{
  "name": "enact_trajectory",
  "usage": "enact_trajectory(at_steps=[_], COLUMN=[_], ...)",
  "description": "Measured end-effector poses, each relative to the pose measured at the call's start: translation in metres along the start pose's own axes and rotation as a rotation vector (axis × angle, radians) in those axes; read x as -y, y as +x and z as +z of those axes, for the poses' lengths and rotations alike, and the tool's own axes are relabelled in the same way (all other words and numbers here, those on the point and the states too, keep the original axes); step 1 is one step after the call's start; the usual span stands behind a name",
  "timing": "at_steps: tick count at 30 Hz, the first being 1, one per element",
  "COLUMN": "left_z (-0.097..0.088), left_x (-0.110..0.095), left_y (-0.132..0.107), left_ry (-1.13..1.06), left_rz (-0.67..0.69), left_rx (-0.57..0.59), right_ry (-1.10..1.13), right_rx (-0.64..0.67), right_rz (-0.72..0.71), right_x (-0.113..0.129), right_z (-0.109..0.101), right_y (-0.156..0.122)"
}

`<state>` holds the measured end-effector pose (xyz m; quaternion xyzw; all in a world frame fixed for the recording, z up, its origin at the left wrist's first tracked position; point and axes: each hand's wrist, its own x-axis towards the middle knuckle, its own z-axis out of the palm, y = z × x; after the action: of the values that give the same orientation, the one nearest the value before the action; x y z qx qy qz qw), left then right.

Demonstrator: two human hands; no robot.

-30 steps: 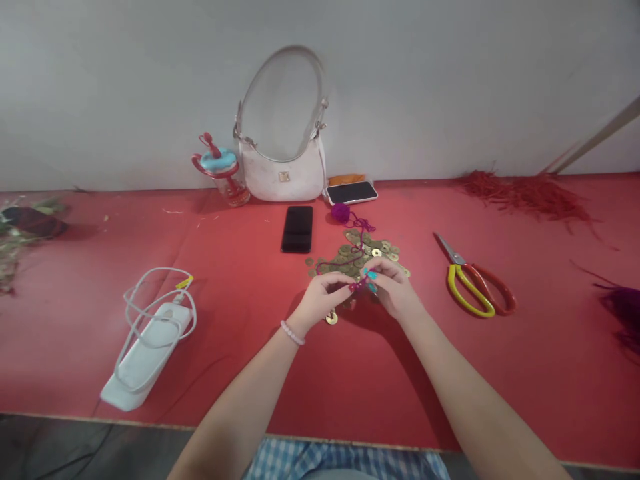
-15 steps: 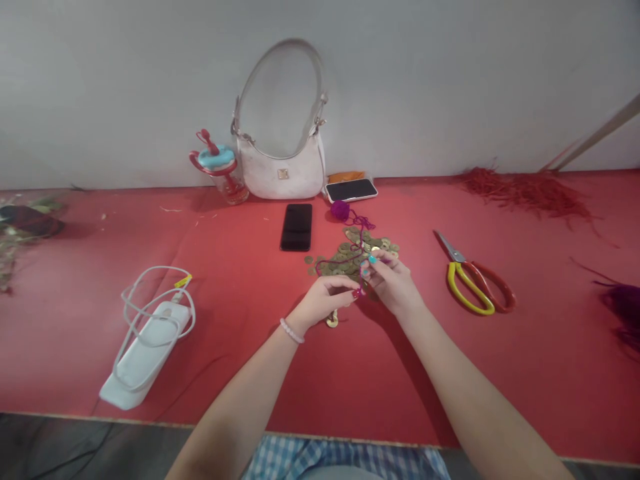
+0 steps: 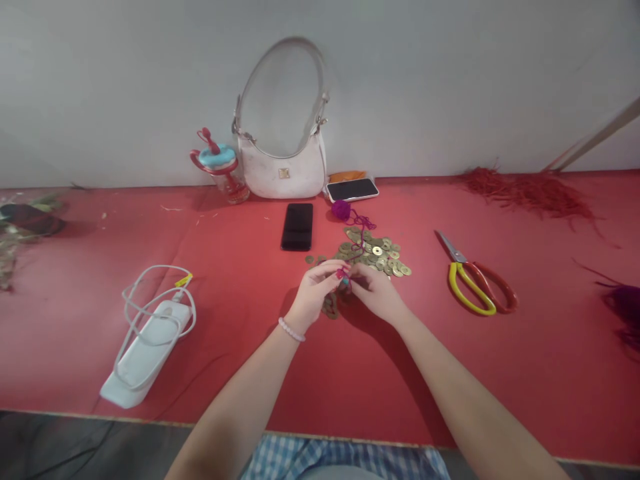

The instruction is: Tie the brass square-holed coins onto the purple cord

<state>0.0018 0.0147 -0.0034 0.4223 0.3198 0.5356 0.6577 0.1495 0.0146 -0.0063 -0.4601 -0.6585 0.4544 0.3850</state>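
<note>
My left hand (image 3: 317, 291) and my right hand (image 3: 376, 293) meet fingertip to fingertip in front of a pile of brass coins with holes (image 3: 387, 253). Both pinch purple yarn (image 3: 361, 235), which runs back over the pile to a small purple yarn ball (image 3: 341, 211). Several coins (image 3: 330, 307) hang or lie just below my left fingers; I cannot tell whether they are strung on the yarn. The fingertips hide the exact spot where the yarn is gripped. A pale bead bracelet (image 3: 291, 330) circles my left wrist.
Yellow-and-red-handled scissors (image 3: 473, 280) lie right of the coins. Behind are a black phone (image 3: 297, 227), a white-framed phone (image 3: 353, 189), a white handbag (image 3: 285, 175) and a lidded cup (image 3: 225, 175). A white power bank (image 3: 147, 353) with cable is left; red strands (image 3: 530, 193) lie far right.
My right hand has moved left and slightly down, so its fingertips now meet those of my left hand. More of the coin pile shows on the right.
</note>
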Motion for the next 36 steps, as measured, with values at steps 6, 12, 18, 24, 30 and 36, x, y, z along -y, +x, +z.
enact_trajectory(at_steps=[6, 12, 18, 24, 30, 36], left_z=[-0.001, 0.000, -0.003, -0.005, -0.006, -0.003], left_x=[0.002, 0.000, 0.001, 0.006, 0.006, 0.002], left_y=[0.003, 0.005, 0.004, 0.006, 0.006, 0.004], left_ry=[0.111, 0.332, 0.478, 0.493, 0.504, 0.587], left_rz=[0.055, 0.121, 0.146, 0.154, 0.173, 0.225], left_rx=[-0.138, -0.247, -0.284, -0.340, -0.335, -0.299], right_ry=[-0.161, 0.111, 0.377, 0.489, 0.564, 0.376], right_rx=[0.164, 0.134, 0.051, 0.044, 0.012, 0.023], right_rz=[-0.076, -0.014, 0.015, 0.043, 0.069, 0.105], right_x=[0.010, 0.012, 0.007, 0.003, -0.004, 0.003], right_z=[0.001, -0.002, -0.004, -0.006, -0.007, -0.004], right_y=[-0.004, -0.004, -0.003, -0.001, 0.000, 0.001])
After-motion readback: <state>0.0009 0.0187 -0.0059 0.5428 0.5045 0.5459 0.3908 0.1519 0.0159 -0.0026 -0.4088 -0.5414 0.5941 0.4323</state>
